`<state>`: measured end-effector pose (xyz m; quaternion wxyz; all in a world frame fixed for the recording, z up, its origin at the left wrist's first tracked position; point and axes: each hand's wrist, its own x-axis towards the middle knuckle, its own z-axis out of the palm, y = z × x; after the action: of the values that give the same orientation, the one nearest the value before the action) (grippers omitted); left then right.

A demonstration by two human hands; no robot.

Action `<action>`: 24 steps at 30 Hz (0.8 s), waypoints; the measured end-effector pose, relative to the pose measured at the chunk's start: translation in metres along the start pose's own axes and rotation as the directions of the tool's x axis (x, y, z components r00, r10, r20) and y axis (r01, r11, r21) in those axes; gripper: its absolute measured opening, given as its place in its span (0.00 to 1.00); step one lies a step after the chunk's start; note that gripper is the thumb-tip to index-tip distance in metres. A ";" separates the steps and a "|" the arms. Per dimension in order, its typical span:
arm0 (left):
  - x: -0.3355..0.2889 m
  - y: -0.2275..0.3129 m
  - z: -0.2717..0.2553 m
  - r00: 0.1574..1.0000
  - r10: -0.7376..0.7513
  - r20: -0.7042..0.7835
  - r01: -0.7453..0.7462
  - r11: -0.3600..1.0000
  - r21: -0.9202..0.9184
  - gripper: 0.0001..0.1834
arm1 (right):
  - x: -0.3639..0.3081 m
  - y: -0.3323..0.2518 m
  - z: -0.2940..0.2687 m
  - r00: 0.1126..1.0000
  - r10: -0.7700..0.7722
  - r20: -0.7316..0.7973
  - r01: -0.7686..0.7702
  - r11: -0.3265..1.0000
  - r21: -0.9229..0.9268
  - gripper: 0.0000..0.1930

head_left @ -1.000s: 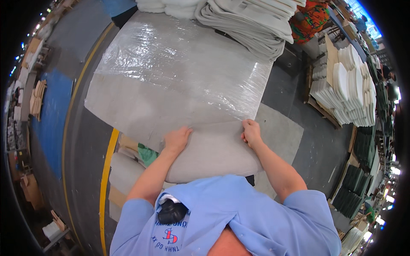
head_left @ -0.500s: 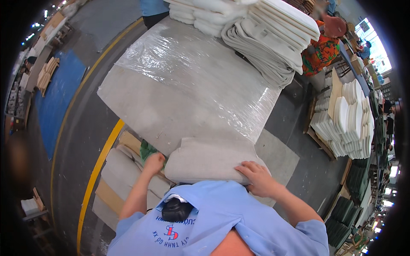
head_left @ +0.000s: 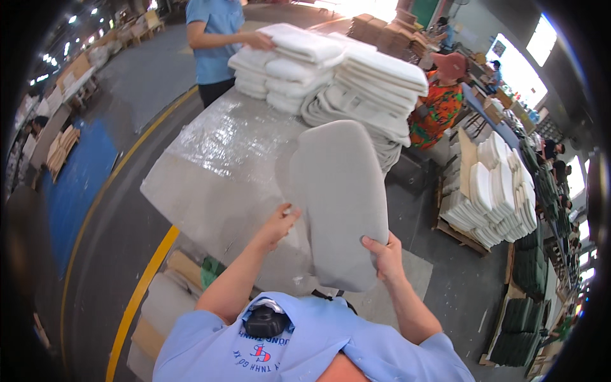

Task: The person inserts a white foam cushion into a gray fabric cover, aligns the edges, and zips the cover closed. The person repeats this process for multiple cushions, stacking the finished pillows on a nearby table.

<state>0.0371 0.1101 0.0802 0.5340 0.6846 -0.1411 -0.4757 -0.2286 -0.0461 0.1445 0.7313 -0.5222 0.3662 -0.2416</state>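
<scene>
A long grey fabric cushion [head_left: 340, 204] with rounded corners stands tilted up in front of me, above the near right side of the table. My right hand [head_left: 386, 254] grips its lower right edge, thumb on the face toward me and the other fingers behind. To the left of the cushion, apart from it, is my left hand [head_left: 280, 226], its fingers curled together; what they hold, if anything, is too small to make out. Beneath lies a grey tabletop [head_left: 210, 197], partly covered by clear plastic film [head_left: 216, 143].
Stacks of white pads [head_left: 375, 76] and folded grey covers [head_left: 344, 111] fill the table's far side. A co-worker in a blue shirt [head_left: 219, 51] touches the far left stack. Pallets of pads [head_left: 490, 191] stand at right; grey cushions [head_left: 162, 299] lie at lower left.
The cushion has been raised from lying flat at the near edge to a tilted upright position. My left hand has moved up and right from the green cloth. The view has tipped upward.
</scene>
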 end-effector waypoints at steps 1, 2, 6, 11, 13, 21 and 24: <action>0.008 0.010 0.013 0.993 -0.088 0.083 0.088 0.996 0.005 0.36 | -0.004 0.001 0.005 0.999 -0.006 -0.042 0.009 0.998 0.065 0.24; 0.015 0.016 0.020 0.992 -0.021 0.126 0.030 0.997 -0.069 0.36 | -0.009 0.002 0.016 0.998 -0.007 -0.065 0.016 0.990 0.137 0.24; 0.038 0.040 0.043 0.963 0.098 0.250 -0.104 0.994 0.012 0.34 | -0.042 0.033 0.027 0.998 0.032 0.046 -0.039 0.989 0.140 0.28; 0.053 -0.001 0.015 0.893 0.033 0.449 -0.342 0.698 0.629 0.31 | -0.081 0.060 0.026 0.881 0.216 0.420 -0.098 0.954 -0.284 0.37; 0.056 -0.036 -0.003 0.850 -0.057 0.524 -0.398 0.584 0.708 0.29 | -0.081 0.075 0.025 0.734 0.287 0.615 -0.017 0.914 -0.405 0.39; 0.031 -0.108 0.003 0.929 0.066 0.364 -0.348 0.486 0.801 0.20 | -0.030 0.005 -0.004 0.407 0.524 0.748 0.180 0.757 -0.628 0.21; 0.036 -0.113 -0.006 0.955 0.163 0.246 -0.294 0.596 0.747 0.19 | 0.041 -0.018 0.005 0.705 0.521 0.481 -0.098 0.743 -0.662 0.20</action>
<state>0.0251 0.1324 -0.0362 0.2310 0.7850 -0.4591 -0.3461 -0.1990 -0.0789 0.1505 0.6407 -0.6986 0.2378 0.2118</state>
